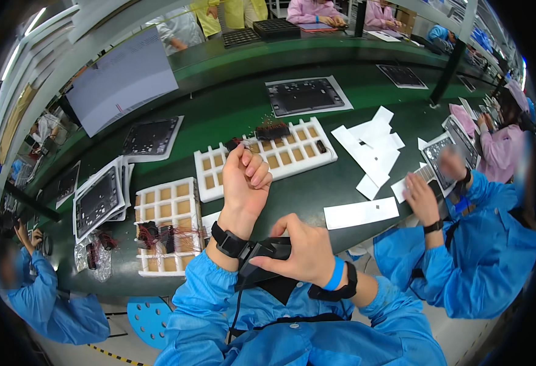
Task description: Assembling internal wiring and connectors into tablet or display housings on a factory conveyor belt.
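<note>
My left hand [246, 180] is raised over the front of a white foam tray [304, 168], its fingers curled in and nothing visible in them. A black wrist strap [230, 243] circles that wrist. Joined to the strap is a black box-shaped device [274, 249] with a cable hanging down. My right hand [307, 253] grips this device between thumb and fingers. A blue band [335, 274] and another black strap are on the right wrist. Just beyond my left fingertips, a small dark part with red wires [234, 144] lies in the tray.
A second foam tray [149, 265] with wired black parts [169, 238] stands left. Dark panels [97, 204] are stacked beyond it. White sheets [369, 146] lie right of the trays. A co-worker in blue [469, 244] sits close on my right; another person [48, 299] is left.
</note>
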{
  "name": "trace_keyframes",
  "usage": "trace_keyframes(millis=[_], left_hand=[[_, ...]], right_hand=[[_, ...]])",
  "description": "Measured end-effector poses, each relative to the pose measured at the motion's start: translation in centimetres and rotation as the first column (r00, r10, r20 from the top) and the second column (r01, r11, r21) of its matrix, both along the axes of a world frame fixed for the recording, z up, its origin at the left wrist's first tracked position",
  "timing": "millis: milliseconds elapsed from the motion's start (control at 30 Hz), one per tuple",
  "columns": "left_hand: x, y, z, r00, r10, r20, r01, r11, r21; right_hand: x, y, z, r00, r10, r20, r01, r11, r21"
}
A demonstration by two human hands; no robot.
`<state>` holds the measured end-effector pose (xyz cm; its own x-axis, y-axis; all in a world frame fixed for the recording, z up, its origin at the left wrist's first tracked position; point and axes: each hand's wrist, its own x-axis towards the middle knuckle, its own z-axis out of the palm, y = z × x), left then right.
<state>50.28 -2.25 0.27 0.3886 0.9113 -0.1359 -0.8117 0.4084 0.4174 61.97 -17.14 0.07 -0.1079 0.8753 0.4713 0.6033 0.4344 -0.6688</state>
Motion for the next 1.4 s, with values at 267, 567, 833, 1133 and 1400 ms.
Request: trace_keyframes(millis=[267, 567, 833, 1133, 1400], left_hand=[[1.1, 0.4, 2.2, 0.177, 0.914, -0.365, 0.372, 0.281, 0.884], [1.3, -0.1, 3.5, 0.606, 0.217, -0.766, 0.426, 0.724, 0.542], [-2.0, 3.3, 2.1, 0.185, 0.738, -0.649, 0.495, 0.500, 0.710], [-4.8, 22.1, -3.2, 0.051, 0.426, -0.903, 0.309, 0.853, 0.420], [3.9, 31.9, -7.8, -0.449, 0.355, -0.820, 0.565, 0.823, 0.047]], right_hand=[[-3.2, 2.1, -5.2, 0.604, -0.025, -0.797, -0.432, 0.829, -0.354], [-4.3, 2.4, -4.0, 0.571, 0.004, -0.821, -0.418, 0.862, -0.286], [0.2, 1.1, -6.4, 0.769, -0.021, -0.639, -0.215, 0.933, -0.290], [7.8, -0.6, -9.1, 0.932, -0.324, 0.162, 0.332, 0.943, -0.026], [8.8, -0.7, -10.3, 0.874, -0.406, 0.265, 0.398, 0.913, 0.088]])
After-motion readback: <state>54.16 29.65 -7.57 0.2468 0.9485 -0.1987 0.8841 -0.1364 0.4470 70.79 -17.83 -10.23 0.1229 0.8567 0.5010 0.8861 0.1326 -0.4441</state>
